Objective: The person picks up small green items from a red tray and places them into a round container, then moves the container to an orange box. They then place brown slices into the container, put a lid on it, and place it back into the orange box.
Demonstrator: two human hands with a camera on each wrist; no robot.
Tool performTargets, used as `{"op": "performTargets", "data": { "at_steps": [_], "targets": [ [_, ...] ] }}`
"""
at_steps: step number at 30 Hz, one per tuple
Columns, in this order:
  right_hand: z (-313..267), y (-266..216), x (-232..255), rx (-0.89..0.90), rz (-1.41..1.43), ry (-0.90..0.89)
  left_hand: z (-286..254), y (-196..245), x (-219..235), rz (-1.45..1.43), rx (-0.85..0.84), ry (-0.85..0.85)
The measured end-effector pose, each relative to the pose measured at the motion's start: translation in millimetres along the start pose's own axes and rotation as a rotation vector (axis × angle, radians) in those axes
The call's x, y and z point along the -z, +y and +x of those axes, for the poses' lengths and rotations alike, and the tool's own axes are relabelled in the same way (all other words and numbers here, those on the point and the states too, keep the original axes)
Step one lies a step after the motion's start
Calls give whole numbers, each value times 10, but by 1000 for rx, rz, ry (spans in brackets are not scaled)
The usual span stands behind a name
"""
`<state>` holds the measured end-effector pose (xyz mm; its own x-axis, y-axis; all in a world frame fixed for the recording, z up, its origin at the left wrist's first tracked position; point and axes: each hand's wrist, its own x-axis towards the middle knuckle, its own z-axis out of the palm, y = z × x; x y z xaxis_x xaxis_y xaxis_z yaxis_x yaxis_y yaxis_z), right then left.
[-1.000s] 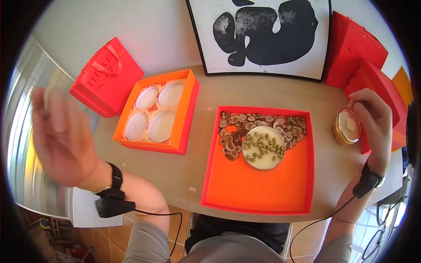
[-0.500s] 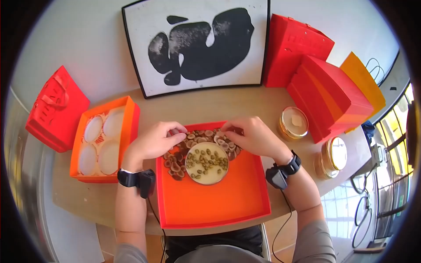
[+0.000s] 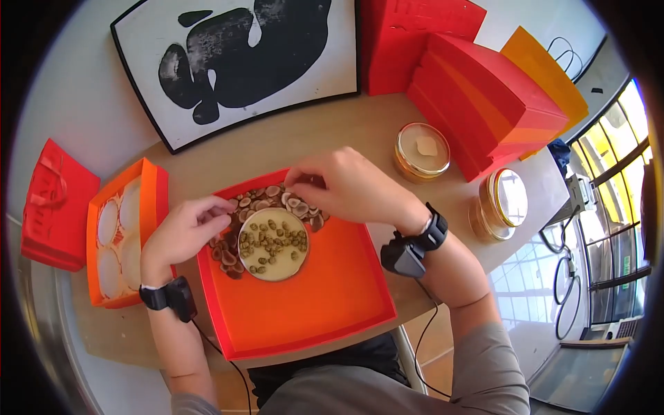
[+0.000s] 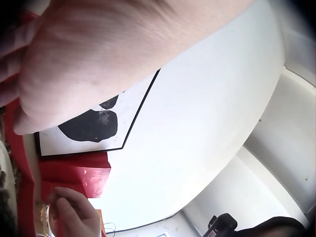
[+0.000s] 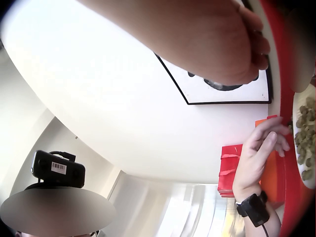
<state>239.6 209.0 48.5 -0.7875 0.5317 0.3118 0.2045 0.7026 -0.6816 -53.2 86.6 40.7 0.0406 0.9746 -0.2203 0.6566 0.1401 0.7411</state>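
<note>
My left hand point(image 3: 181, 232) reaches over the left side of a shallow red-and-orange box point(image 3: 297, 304), its fingers loosely bent and apart in the right wrist view. Its fingertips are at the upper left corner, by the brown slices point(image 3: 259, 198) with pale centres and dark rims. The right hand point(image 3: 356, 185) hangs over the far edge, fingers curled and tips down at the slices there. I cannot tell whether it pinches one. Between the hands lies a round whitish dish point(image 3: 280, 272) bearing small ribbed green pieces point(image 3: 277, 242), with slices around its far and left sides.
Left of the box stands an orange box point(image 3: 149, 221) with round white wells, beside a red gift bag point(image 3: 59, 207). To the right are two gold-rimmed jars, one nearer point(image 3: 498, 204) and one farther point(image 3: 422, 152). A framed black-and-white picture point(image 3: 277, 83) leans behind.
Both hands have come in from the sides to the box's far part, and the right one no longer is by a jar. Since half a second ago the head view has turned right.
</note>
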Motion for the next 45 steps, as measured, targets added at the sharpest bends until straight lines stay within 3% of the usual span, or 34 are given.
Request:
{"op": "performTargets", "data": {
  "at_steps": [10,13,15,20,22,25,28,30,45],
  "targets": [
    [23,159,7,-47,107,-5,-16,63,85,-55,18,-22],
    [38,205,-31,46,-19,-2,-10,36,106,-49,-29,-16],
    [39,85,2,20,-27,-56,-47,106,109,-14,-22,-24],
    [-32,-41,40,145,-86,40,-175,333,-16,19,-79,-4],
    [-163,-181,91,51,-47,38,-280,370,-110,36,-71,-24],
    [-470,-465,83,76,-134,42,-495,461,-181,63,-193,57],
    [-539,-588,118,97,-168,16,-634,426,-247,1,-198,-21],
    [-600,-636,99,22,-99,17,-732,393,-230,34,-180,3],
    [-610,-654,56,61,-27,6,-954,313,-286,-27,-164,104]
  ]
}}
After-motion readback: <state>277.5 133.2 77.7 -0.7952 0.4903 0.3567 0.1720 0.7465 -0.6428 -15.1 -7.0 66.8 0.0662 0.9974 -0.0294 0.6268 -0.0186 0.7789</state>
